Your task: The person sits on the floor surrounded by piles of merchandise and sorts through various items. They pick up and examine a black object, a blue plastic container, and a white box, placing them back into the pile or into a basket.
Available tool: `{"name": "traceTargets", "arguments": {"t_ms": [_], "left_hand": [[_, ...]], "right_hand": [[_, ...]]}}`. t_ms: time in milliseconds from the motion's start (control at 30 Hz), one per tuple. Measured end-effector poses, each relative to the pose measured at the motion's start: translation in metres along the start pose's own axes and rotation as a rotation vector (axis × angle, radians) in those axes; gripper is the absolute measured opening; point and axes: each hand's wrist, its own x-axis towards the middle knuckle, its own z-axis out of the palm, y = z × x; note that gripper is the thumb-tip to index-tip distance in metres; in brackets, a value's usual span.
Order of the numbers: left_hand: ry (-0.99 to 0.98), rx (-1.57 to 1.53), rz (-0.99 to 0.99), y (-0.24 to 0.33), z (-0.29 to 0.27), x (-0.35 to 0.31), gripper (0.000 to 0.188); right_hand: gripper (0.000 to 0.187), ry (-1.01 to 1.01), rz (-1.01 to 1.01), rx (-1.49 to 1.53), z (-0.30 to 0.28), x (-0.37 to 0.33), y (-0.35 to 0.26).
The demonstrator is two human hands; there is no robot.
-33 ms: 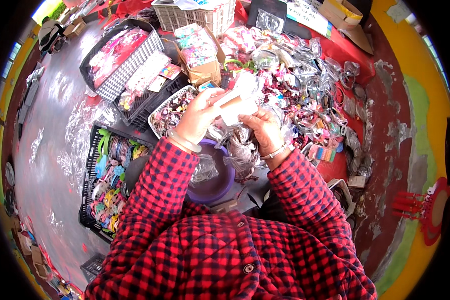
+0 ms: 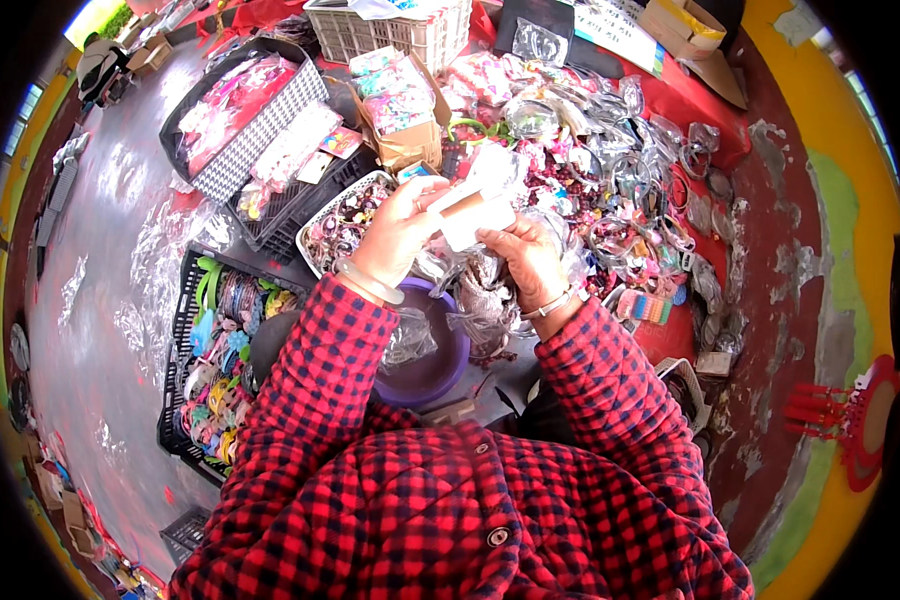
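Observation:
Above the purple basin [image 2: 422, 362] I hold up a small white card [image 2: 467, 222], overexposed by the light, with a brown patch along its upper part. The fingers of my left hand [image 2: 398, 232] close on its left side. At its lower right edge my right hand [image 2: 532, 262] pinches it between thumb and fingers. A clear plastic bag [image 2: 495, 172] shows just beyond the card; whether it touches my fingers I cannot tell. Below the right hand, clear wrapping and a greyish bundle [image 2: 485, 300] hang over the basin's rim. Another clear bag [image 2: 408, 338] lies in the basin.
A large heap of bagged hair accessories [image 2: 610, 170] spreads ahead and right. Left stand a black crate [image 2: 178, 350] of colourful hair ties, a white basket [image 2: 305, 238] of small pieces, a cardboard box [image 2: 410, 148] of packets and a houndstooth-patterned bin [image 2: 232, 180]. A pale crate [image 2: 390, 35] stands behind.

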Motion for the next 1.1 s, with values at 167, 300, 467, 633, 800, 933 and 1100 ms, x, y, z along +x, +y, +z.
{"name": "traceTargets", "arguments": {"t_ms": [167,300,467,633,800,933,1100], "left_hand": [[0.153,0.439,0.226,-0.009,-0.004,0.007,0.041],[0.268,0.987,0.631,0.01,0.011,0.001,0.039],[0.176,1.318,0.919,0.023,0.023,-0.009,0.013],[0.356,1.271,0.669,-0.017,0.038,-0.002,0.028],[0.311,0.203,0.287,-0.036,0.035,0.004,0.025],[0.3,-0.198,0.179,-0.027,0.035,0.003,0.02],[0.33,-0.349,0.244,-0.003,0.005,0.009,0.035]], "right_hand": [[0.009,0.033,-0.073,-0.042,0.001,0.0,0.001],[0.008,0.087,-0.05,-0.17,-0.007,0.004,0.005],[0.011,0.094,-0.03,-0.3,-0.002,0.0,0.0],[0.016,0.081,-0.473,-0.629,-0.003,0.006,0.016],[0.015,0.112,-0.713,-0.941,0.007,0.005,0.027],[0.017,0.061,-0.64,-1.088,0.018,-0.002,0.023],[0.03,-0.084,-0.067,-0.239,-0.007,0.015,0.011]]}}
